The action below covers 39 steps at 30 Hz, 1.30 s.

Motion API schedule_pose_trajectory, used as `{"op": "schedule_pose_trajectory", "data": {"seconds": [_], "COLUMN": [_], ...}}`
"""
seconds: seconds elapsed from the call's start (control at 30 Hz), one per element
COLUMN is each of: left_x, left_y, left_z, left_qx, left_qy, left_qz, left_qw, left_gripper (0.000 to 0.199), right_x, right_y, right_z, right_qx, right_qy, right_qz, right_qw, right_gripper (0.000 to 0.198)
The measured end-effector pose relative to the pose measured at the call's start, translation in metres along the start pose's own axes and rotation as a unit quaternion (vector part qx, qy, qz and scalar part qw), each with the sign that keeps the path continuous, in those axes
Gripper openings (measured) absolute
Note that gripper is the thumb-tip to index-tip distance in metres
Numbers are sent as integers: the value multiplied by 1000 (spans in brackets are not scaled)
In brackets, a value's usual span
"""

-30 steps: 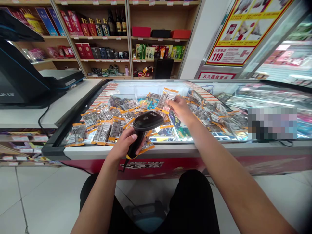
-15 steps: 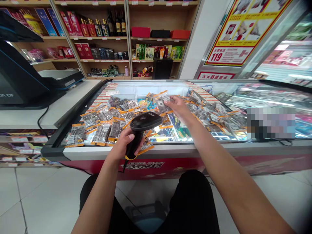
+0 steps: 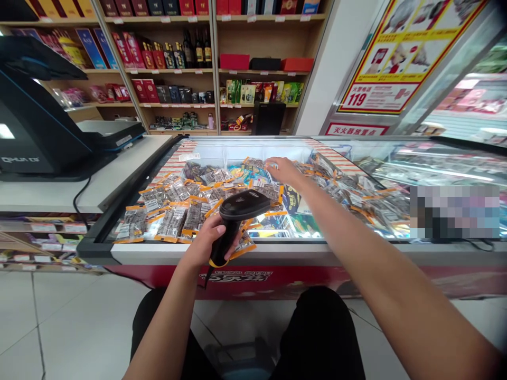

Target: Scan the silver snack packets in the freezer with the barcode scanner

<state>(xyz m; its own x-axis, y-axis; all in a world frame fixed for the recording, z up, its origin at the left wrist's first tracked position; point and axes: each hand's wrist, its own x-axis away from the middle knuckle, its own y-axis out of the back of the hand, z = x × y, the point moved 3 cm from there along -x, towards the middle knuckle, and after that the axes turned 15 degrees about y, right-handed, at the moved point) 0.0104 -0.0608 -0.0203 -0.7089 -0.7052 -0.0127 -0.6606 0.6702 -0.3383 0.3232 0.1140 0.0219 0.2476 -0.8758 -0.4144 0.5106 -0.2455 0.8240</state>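
Note:
My left hand [image 3: 209,240] is wrapped round the handle of a black barcode scanner [image 3: 243,205], whose head points right above the freezer's front edge. Just behind the scanner head lies a clear snack packet [image 3: 269,191] with orange ends. My right hand [image 3: 284,171] reaches over the pile, its fingers stretched to the left and apart, with nothing visible in them. Beside its fingertips is another orange-edged packet [image 3: 253,163], and whether they touch I cannot tell. Several similar packets [image 3: 172,219] are spread to the left on the glass-topped chest freezer [image 3: 293,248].
A black point-of-sale machine [image 3: 39,121] stands on the white counter [image 3: 114,169] at left. More packets [image 3: 348,190] lie to the right. Behind the freezer are shelves [image 3: 174,71] of boxes and bottles. A dark cable [image 3: 77,198] hangs over the counter's edge.
My right hand has let go of the packet it held, which now appears to lie behind the scanner, and has moved toward the back packets. The left hand keeps the scanner. The view has shifted slightly.

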Motion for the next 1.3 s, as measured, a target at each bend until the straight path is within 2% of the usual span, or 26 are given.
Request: {"op": "schedule_pose_trajectory", "data": {"seconds": [0.07, 0.13, 0.27, 0.4, 0.47, 0.6, 0.67, 0.73, 0.83, 0.93, 1.0, 1.07, 1.13, 1.23, 1.3], "left_x": [0, 0, 1, 2, 2, 1, 1, 1, 2, 3, 3, 2, 1, 0, 0], "left_y": [0, 0, 0, 1, 1, 1, 1, 0, -1, -3, -3, -3, -1, 0, 0], "left_z": [0, 0, 1, 4, 4, 1, 1, 1, 0, -2, -2, -2, -1, -1, -1], "left_qx": [7, 7, 4, 2, 0, -7, -7, -2, 0, -4, -2, 0, -1, -1, 1], "left_qy": [0, -4, 0, 15, 19, 17, 13, 9, -3, -7, 0, 5, 1, -11, -19], "left_qz": [12, 20, 18, 11, 6, 2, 4, 6, 4, -9, -16, -16, -17, -15, -11], "left_qw": [1000, 1000, 1000, 1000, 1000, 1000, 1000, 1000, 1000, 1000, 1000, 1000, 1000, 1000, 1000], "left_gripper": [54, 55, 56, 62, 64, 63, 62, 60, 57, 55, 56, 60, 63, 62, 60], "right_x": [-18, -30, -40, -33, -27, -11, -4, 2, 5, 6, 8, 10, 13, 15, 15], "right_y": [-2, -6, -15, -19, -19, -16, -11, -3, 10, 17, 18, 19, 17, 11, 6], "right_z": [-11, -19, -23, -19, -18, -14, -11, -9, -5, 2, 11, 25, 41, 64, 76], "right_qx": [68, 99, 86, 48, 32, 3, -34, -89, -200, -364, -453, -499, -511, -499, -494], "right_qy": [-10, -29, -29, -22, -26, -41, -53, -63, -67, -93, -102, -94, -85, -72, -60], "right_qz": [52, 83, 85, 76, 73, 43, 1, -55, -154, -239, -258, -254, -229, -180, -175], "right_qw": [996, 991, 992, 996, 996, 998, 998, 992, 965, 895, 847, 823, 824, 844, 849], "right_gripper": [54, 55, 31, 15, 27, 74, 78, 67, 43, 36, 34, 30, 26, 23, 24]}}
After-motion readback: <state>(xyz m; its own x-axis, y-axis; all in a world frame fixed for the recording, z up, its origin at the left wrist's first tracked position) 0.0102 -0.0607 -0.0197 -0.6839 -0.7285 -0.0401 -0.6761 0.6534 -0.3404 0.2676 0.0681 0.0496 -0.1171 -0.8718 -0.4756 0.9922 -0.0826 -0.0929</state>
